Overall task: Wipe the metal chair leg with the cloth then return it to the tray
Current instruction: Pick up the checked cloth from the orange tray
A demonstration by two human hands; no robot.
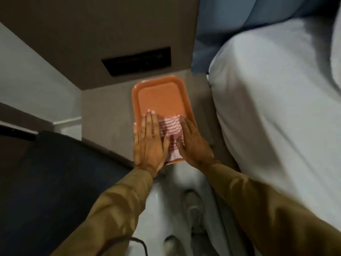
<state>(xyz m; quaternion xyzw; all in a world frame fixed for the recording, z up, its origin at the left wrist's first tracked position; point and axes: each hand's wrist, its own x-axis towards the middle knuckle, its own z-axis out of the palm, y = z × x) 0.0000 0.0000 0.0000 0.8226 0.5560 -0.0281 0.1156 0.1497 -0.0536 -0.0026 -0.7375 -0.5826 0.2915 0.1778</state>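
An orange tray [158,97] lies on a brown bedside surface. A red-and-white striped cloth [170,127] lies folded in the tray's near half. My left hand [150,143] rests flat on the cloth's left part, fingers straight and together. My right hand [193,143] lies flat on the cloth's right part, fingers extended. Neither hand grips the cloth; both press down on it. The metal chair leg is not visible.
A bed with white sheets [273,100] fills the right side, with a blue headboard [230,24] behind it. A dark chair seat [55,182] sits at lower left. A black socket panel [136,60] is on the wall behind the tray. My shoes [193,206] stand on the pale floor.
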